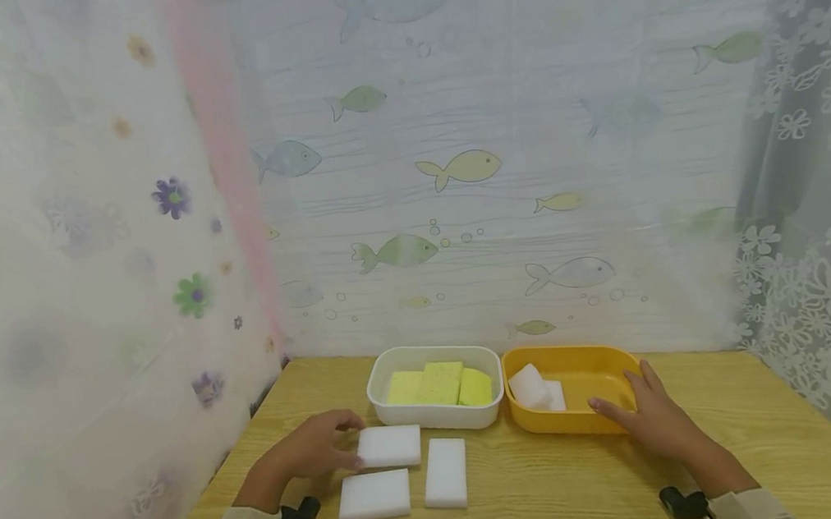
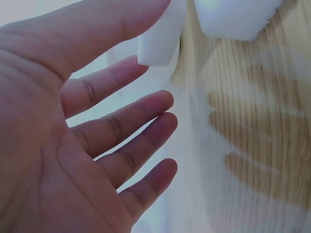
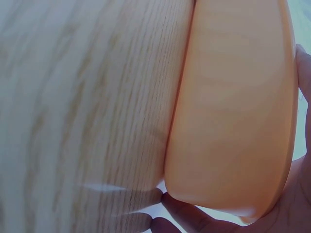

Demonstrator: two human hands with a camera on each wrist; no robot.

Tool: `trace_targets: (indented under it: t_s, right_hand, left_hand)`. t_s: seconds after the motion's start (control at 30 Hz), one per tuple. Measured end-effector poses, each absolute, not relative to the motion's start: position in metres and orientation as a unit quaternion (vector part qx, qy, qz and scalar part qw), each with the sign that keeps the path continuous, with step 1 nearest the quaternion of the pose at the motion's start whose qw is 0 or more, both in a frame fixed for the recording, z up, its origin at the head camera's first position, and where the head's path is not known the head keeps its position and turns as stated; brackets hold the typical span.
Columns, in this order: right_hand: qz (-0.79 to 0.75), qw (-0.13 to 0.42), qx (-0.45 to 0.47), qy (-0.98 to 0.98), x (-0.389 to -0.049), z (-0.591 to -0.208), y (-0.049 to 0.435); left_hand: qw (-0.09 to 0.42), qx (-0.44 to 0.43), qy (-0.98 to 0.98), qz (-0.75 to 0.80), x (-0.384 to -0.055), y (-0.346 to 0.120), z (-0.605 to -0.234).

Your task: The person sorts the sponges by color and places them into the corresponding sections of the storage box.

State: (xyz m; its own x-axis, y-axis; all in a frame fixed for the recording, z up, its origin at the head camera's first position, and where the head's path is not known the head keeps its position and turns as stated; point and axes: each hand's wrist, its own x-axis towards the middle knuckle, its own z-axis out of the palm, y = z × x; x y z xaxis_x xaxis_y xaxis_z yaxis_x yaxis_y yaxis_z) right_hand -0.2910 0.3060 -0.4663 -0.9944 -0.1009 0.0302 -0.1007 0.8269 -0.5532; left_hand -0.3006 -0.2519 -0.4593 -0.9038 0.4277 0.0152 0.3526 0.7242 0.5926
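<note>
My left hand (image 1: 318, 445) is at the left end of a white sponge (image 1: 391, 446), pinching it between thumb and index finger. In the left wrist view that sponge (image 2: 163, 36) shows between the thumb and index finger, while the other fingers extend loosely. Two more white sponges lie nearer me on the table, one flat sponge (image 1: 374, 496) and one turned lengthwise sponge (image 1: 445, 473). My right hand (image 1: 658, 418) holds the right end of an orange container (image 1: 570, 421), thumb over its front rim. Fingers (image 3: 189, 213) wrap its outer corner in the right wrist view.
A white container (image 1: 437, 416) with yellow sponges (image 1: 439, 383) stands left of the orange one, close beside it. White sponges (image 1: 530, 387) lie in the orange container's left part. The wooden table (image 1: 555, 494) meets patterned curtains (image 1: 455, 206) at its back and left.
</note>
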Motion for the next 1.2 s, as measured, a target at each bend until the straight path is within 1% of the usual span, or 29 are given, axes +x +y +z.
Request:
trace_targets:
  t_s: [0.4,0.9,1.2]
  right_hand:
    - [-0.287,0.002,-0.050,0.957,-0.291,-0.466,0.306]
    - [-0.280,0.000,-0.052,0.959,-0.291,-0.466,0.307]
    - [-0.283,-0.005,-0.055,0.958,-0.291,-0.468,0.307]
  left_hand:
    - [0.055,0.210,0.925,0.311,-0.298,-0.243,-0.454]
    - [0.044,0.239,0.919,0.309,-0.298,-0.238,-0.450]
    - [0.041,0.231,0.921,0.311,-0.297,-0.233,-0.449]
